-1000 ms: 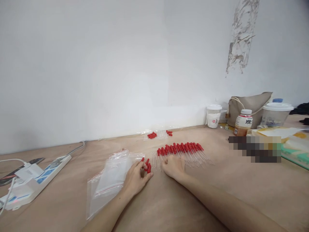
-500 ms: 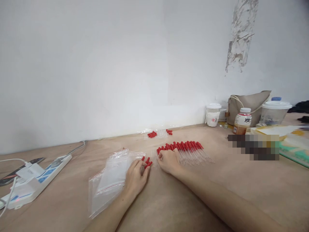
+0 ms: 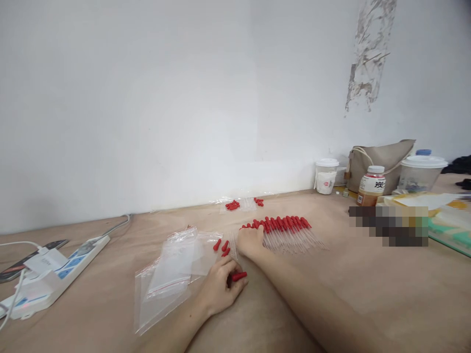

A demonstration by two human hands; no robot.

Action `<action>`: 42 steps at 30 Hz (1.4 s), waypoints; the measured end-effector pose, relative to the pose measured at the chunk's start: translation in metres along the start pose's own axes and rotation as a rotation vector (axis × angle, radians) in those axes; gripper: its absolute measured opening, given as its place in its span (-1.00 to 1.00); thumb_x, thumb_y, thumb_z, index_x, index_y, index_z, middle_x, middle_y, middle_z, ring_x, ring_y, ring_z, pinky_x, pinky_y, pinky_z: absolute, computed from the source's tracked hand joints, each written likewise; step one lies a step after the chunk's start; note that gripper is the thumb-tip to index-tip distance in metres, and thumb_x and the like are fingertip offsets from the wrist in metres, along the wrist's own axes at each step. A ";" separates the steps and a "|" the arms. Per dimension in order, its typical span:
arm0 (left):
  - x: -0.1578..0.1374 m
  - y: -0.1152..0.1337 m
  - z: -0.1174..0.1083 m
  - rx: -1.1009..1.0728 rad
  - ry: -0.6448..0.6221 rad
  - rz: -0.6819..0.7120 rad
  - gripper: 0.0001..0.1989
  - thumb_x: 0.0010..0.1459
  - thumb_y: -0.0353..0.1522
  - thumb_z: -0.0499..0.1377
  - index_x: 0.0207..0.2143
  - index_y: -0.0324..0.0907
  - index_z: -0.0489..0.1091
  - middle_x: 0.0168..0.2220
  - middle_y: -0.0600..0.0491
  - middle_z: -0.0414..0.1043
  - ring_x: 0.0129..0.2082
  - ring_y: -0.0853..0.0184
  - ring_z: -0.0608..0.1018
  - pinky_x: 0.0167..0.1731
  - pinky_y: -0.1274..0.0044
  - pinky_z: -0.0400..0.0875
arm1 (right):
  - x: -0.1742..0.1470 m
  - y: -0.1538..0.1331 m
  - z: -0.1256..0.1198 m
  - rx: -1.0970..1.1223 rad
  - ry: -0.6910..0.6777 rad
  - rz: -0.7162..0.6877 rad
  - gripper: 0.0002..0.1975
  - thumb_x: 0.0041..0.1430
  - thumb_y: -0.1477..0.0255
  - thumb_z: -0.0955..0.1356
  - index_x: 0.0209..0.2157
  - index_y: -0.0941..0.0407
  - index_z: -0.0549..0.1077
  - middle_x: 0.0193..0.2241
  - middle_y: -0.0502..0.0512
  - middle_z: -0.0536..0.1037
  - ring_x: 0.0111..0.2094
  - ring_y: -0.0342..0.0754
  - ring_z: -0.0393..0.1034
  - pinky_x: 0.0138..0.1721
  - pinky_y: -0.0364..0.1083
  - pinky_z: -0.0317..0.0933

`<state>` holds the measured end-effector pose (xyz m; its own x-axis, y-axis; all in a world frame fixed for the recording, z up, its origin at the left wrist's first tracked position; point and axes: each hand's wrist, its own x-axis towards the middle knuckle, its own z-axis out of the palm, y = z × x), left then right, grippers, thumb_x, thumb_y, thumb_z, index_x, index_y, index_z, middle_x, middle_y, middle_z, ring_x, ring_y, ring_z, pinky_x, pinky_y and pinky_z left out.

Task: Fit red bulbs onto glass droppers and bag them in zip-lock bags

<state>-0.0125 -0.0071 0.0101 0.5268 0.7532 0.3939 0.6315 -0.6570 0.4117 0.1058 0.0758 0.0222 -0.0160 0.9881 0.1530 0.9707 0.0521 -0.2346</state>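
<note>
Red bulbs (image 3: 217, 244) lie loose on our brown counter (image 3: 353, 274), by the right edge of the plastic bags (image 3: 167, 269), of which we count at least two, overlapping. Our right hand (image 3: 250, 242) is bent over the left end of the row of droppers; its fingertips are hidden, so we cannot tell whether they pinch anything. Our left hand (image 3: 219, 289) has thumb and fingers closed round one bulb. The droppers (image 3: 285, 224) number more than a dozen, too tightly packed for us to count exactly; their thin clear stems look stiff and perhaps fragile, so we would hold them by the red end. Two red clusters (image 3: 232, 205) sit near the wall. Bare tubes (image 3: 234, 239), partly hidden, seem slippery. Loose bulbs number three, plus the held one; we judge them light, soft and best gripped round the fat part.
</note>
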 end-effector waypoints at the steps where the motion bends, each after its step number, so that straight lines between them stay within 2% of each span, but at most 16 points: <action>1: 0.000 0.000 0.001 -0.009 -0.005 -0.015 -0.93 0.02 -0.40 0.07 -0.51 -0.18 0.28 -0.43 0.05 0.31 -0.41 0.31 0.38 -0.40 0.50 0.27 | -0.001 -0.001 -0.002 0.007 -0.010 -0.005 -0.81 0.00 0.52 0.23 -0.40 0.22 0.47 -0.38 0.27 0.52 -0.29 0.09 0.39 -0.11 0.11 -0.13; 4: 0.000 -0.001 0.003 -0.043 0.012 -0.067 -0.87 0.08 -0.37 0.04 -0.50 -0.18 0.28 -0.45 0.06 0.32 -0.40 0.31 0.38 -0.41 0.52 0.27 | -0.008 0.005 -0.012 0.044 -0.021 -0.025 -0.81 0.01 0.48 0.23 -0.41 0.23 0.45 -0.36 0.30 0.51 -0.28 0.11 0.38 -0.17 0.08 -0.03; 7: 0.000 -0.003 0.006 -0.110 0.048 -0.097 -0.88 0.12 -0.34 0.02 -0.42 -0.18 0.28 -0.43 0.07 0.34 -0.40 0.31 0.39 -0.40 0.51 0.27 | -0.024 0.035 -0.026 0.106 0.013 -0.073 -0.75 0.10 0.42 0.17 -0.33 0.24 0.40 -0.30 0.30 0.49 -0.26 0.04 0.36 -0.27 -0.04 0.08; 8: 0.000 -0.003 0.007 -0.134 0.057 -0.105 -0.88 0.13 -0.34 0.01 -0.41 -0.18 0.27 -0.43 0.07 0.34 -0.41 0.31 0.39 -0.40 0.51 0.27 | -0.031 0.049 -0.028 0.133 0.022 -0.098 -0.74 0.14 0.41 0.14 -0.31 0.22 0.37 -0.31 0.24 0.49 -0.30 -0.03 0.36 -0.32 -0.10 0.10; 10: 0.001 -0.003 0.009 -0.179 0.071 -0.122 -0.90 0.13 -0.34 0.02 -0.38 -0.18 0.27 -0.42 0.07 0.36 -0.42 0.32 0.39 -0.41 0.52 0.28 | -0.047 0.078 -0.029 0.298 0.045 -0.254 -0.78 0.17 0.42 0.12 -0.31 0.18 0.33 -0.38 0.12 0.48 -0.39 -0.14 0.34 -0.39 -0.18 0.12; 12: 0.003 -0.003 0.013 -0.235 0.080 -0.131 -0.88 0.13 -0.34 0.03 -0.30 -0.17 0.29 -0.38 0.06 0.38 -0.40 0.32 0.40 -0.40 0.52 0.29 | -0.063 0.102 -0.025 0.473 0.085 -0.400 -0.83 0.15 0.44 0.15 -0.31 0.16 0.31 -0.40 0.07 0.46 -0.39 -0.15 0.32 -0.39 -0.20 0.13; 15: 0.005 0.000 0.016 -0.291 0.027 -0.130 -0.81 0.17 -0.31 -0.02 -0.26 -0.15 0.33 -0.40 0.07 0.40 -0.40 0.33 0.41 -0.40 0.54 0.30 | -0.086 0.120 -0.015 0.559 0.174 -0.473 -0.76 0.16 0.46 0.14 -0.14 0.12 0.28 -0.32 0.08 0.45 -0.29 -0.12 0.30 -0.26 -0.14 0.14; 19: 0.005 0.004 0.017 -0.294 -0.038 -0.109 -0.75 0.19 -0.29 -0.07 -0.32 -0.16 0.37 -0.45 0.08 0.39 -0.42 0.35 0.41 -0.41 0.56 0.29 | -0.107 0.113 -0.008 0.461 0.185 -0.577 -0.74 0.18 0.51 0.10 -0.22 0.06 0.35 -0.30 0.04 0.44 -0.28 -0.11 0.28 -0.19 -0.07 0.06; 22: 0.005 0.006 0.016 -0.325 -0.037 -0.091 -0.78 0.18 -0.30 -0.04 -0.33 -0.16 0.37 -0.43 0.09 0.40 -0.41 0.35 0.40 -0.40 0.58 0.28 | -0.112 0.106 -0.008 0.456 0.205 -0.586 -0.76 0.19 0.52 0.10 -0.26 0.06 0.34 -0.32 0.01 0.44 -0.31 -0.13 0.27 -0.21 -0.07 0.03; 33: 0.005 0.002 0.016 -0.363 -0.037 -0.065 -0.80 0.16 -0.30 0.00 -0.32 -0.16 0.38 -0.43 0.10 0.40 -0.41 0.36 0.40 -0.40 0.59 0.26 | -0.110 0.106 -0.005 0.449 0.189 -0.575 -0.77 0.19 0.48 0.11 -0.31 0.08 0.36 -0.39 0.02 0.43 -0.37 -0.13 0.26 -0.24 -0.07 -0.01; 38: 0.003 -0.003 0.018 -0.348 -0.049 -0.082 -0.78 0.15 -0.29 0.02 -0.40 -0.17 0.41 -0.50 0.10 0.38 -0.48 0.37 0.38 -0.45 0.60 0.25 | -0.109 0.107 -0.006 0.459 0.163 -0.584 -0.76 0.19 0.46 0.13 -0.32 0.05 0.39 -0.43 -0.02 0.44 -0.40 -0.15 0.25 -0.24 -0.09 -0.03; 42: 0.003 0.000 0.015 -0.345 -0.113 -0.054 -0.79 0.14 -0.30 0.03 -0.38 -0.17 0.43 -0.44 0.08 0.41 -0.42 0.36 0.40 -0.39 0.59 0.26 | -0.105 0.110 -0.009 0.413 0.114 -0.598 -0.76 0.19 0.45 0.15 -0.34 0.03 0.42 -0.43 -0.04 0.47 -0.42 -0.16 0.26 -0.24 -0.07 -0.07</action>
<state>-0.0027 -0.0045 -0.0010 0.5700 0.7729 0.2788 0.4411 -0.5741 0.6899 0.2161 -0.0233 -0.0108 -0.4676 0.7538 0.4616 0.6341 0.6499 -0.4190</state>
